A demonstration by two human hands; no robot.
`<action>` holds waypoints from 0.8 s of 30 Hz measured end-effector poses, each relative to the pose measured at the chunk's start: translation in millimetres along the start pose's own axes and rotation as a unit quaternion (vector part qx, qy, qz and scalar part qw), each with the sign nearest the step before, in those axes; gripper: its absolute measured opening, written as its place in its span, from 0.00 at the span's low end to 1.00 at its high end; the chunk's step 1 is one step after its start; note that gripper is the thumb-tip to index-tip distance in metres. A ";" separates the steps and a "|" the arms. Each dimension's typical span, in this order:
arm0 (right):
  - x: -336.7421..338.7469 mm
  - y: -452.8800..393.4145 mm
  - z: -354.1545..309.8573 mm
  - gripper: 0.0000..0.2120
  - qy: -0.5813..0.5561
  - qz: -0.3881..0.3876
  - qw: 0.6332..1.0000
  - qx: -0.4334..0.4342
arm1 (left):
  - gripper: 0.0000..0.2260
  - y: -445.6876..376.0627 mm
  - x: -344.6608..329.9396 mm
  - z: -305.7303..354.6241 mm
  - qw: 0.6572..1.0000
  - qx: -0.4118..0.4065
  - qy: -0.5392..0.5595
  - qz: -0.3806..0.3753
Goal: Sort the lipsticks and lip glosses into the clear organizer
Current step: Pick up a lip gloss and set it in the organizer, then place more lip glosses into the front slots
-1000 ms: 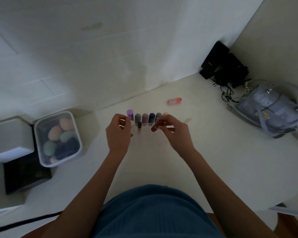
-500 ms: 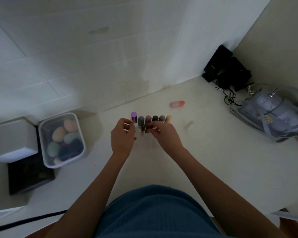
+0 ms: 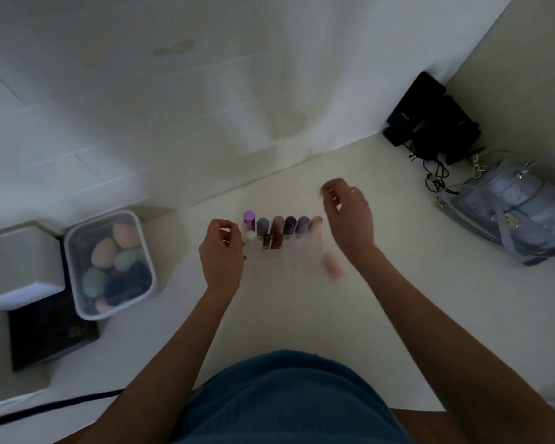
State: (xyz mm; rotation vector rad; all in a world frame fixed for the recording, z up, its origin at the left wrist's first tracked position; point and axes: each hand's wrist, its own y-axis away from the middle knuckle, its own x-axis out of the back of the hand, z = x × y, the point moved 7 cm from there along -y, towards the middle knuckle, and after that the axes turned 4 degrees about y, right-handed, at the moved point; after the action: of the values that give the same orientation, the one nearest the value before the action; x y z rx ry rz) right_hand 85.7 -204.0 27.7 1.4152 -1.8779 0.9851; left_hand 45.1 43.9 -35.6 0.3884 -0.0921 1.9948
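Note:
The clear organizer (image 3: 289, 264) stands mid-table. Its back row holds several upright tubes, from a purple-capped tube (image 3: 249, 217) on the left to a beige one (image 3: 316, 222). In front of them stand a white-capped tube (image 3: 250, 235), a small dark tube (image 3: 265, 240) and a red-brown lipstick (image 3: 277, 240). My left hand (image 3: 221, 251) curls against the organizer's left wall. My right hand (image 3: 348, 216) is blurred, raised behind the organizer's right end, with fingers apart and nothing visible in them. A blurred peach tube (image 3: 332, 265) lies beside the organizer's right front corner.
A lidded clear box of makeup sponges (image 3: 109, 264) sits at the left, next to a white box (image 3: 16, 261) and a dark book (image 3: 52, 334). A grey handbag (image 3: 519, 213) and black devices with cables (image 3: 430, 120) fill the right back corner. The wall runs close behind the organizer.
My right hand left the red-brown lipstick standing in the organizer's second row and swung up and to the right. The pink tube that lay there is out of sight behind the hand.

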 end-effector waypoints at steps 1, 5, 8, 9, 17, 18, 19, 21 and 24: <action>0.9 -12.0 8.2 0.06 0.002 0.003 1.000 -0.019 | 0.04 -2.2 -1.4 -2.8 1.000 0.006 -0.013 -0.002; -12.7 -53.5 39.1 0.12 0.050 -0.042 0.996 -0.063 | 0.03 -6.4 -9.0 -15.3 0.998 0.029 -0.039 -0.046; -47.0 -63.8 58.8 0.23 0.186 -0.204 0.960 -0.052 | 0.03 -7.0 -12.5 -23.3 0.996 0.049 -0.035 -0.067; -56.6 -61.9 63.9 0.26 0.205 -0.248 0.945 -0.057 | 0.03 -6.8 -13.6 -25.4 0.995 0.055 -0.036 -0.070; -78.9 -52.2 61.4 0.12 0.202 -0.241 0.949 -0.019 | 0.03 -5.3 -17.4 -23.8 0.996 0.057 -0.023 -0.069; -78.6 -49.9 61.3 0.10 0.195 -0.239 0.951 -0.015 | 0.03 -4.9 -16.8 -22.6 0.996 0.056 -0.019 -0.072; -77.2 -47.5 60.6 0.09 0.185 -0.234 0.954 -0.013 | 0.03 -4.4 -16.2 -21.3 0.995 0.056 -0.017 -0.076; -71.3 -42.7 56.7 0.09 0.132 -0.217 0.967 -0.020 | 0.02 -2.7 -14.7 -18.9 0.995 0.054 -0.019 -0.083; -55.2 -33.8 44.1 0.12 0.014 -0.175 0.984 -0.025 | 0.02 2.2 -12.9 -14.7 0.995 0.046 -0.023 -0.089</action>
State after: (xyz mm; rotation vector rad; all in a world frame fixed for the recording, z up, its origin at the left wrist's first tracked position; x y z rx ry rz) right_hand 132.2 -216.8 -34.1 1.6212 -1.5505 0.7742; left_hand 44.9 35.2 -53.3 0.4859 0.0063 1.8187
